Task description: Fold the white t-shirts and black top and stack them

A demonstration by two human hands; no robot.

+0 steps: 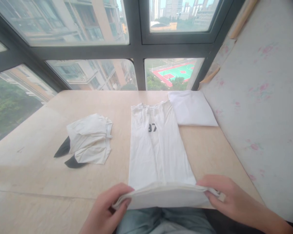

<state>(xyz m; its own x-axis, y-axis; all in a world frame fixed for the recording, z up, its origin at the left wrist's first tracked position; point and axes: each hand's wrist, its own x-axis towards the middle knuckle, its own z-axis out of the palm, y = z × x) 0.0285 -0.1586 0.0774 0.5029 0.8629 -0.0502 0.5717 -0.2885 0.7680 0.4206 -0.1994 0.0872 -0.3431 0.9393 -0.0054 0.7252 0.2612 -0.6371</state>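
Note:
A white shirt [144, 152] with dark figures near its far end lies lengthwise in front of me, narrowed into a long strip. Its near edge is lifted and bent up between my hands. My left hand [112, 208] pinches the left corner of that edge between thumb and fingers. At the right corner, my right hand [224, 195] grips the same edge in the same way. The cloth between them sags slightly and hangs over the table's front edge, close to my lap.
A crumpled white garment [92, 138] with black parts lies on the left of the wooden table [34, 175]. At the back right is a folded white cloth [192, 109], touching the shirt's far end. Windows [136, 52] border the back, a flowered wall [256, 107] the right.

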